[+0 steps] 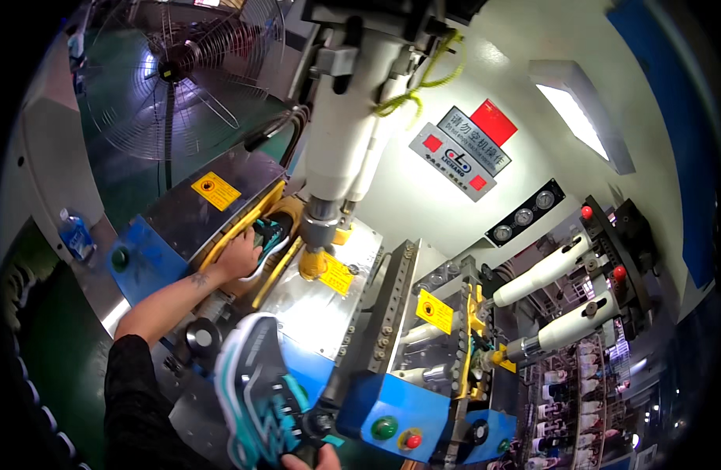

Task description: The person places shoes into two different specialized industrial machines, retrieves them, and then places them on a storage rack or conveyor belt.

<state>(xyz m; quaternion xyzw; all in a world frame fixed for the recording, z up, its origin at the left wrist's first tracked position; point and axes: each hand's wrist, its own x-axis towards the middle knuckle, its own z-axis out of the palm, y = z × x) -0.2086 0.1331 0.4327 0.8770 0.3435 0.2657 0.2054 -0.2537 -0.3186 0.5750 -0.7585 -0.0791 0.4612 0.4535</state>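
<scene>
My left hand [240, 255] reaches into the left station of a pressing machine. Its fingers are closed on a dark shoe [273, 232] with teal trim and a pale sole, seated between yellow-edged side pads [243, 223]. Part of that shoe is hidden by the hand. At the lower edge, my right hand [317, 459] holds a black sneaker [259, 384] with teal accents and a white-and-teal sole, toe pointing up. Only some fingers of this hand show, by the shoe's heel end. A white press cylinder [345, 125] with a yellow tip [312, 265] hangs just right of the seated shoe.
A second station [462, 345] with slanted white cylinders [545, 270] stands to the right. Blue housings carry a green button [384, 428] and a red button [412, 441]. A wire-caged fan [172, 70] stands at the far left, above a small bottle [76, 235]. Shoe racks [568, 399] line the right.
</scene>
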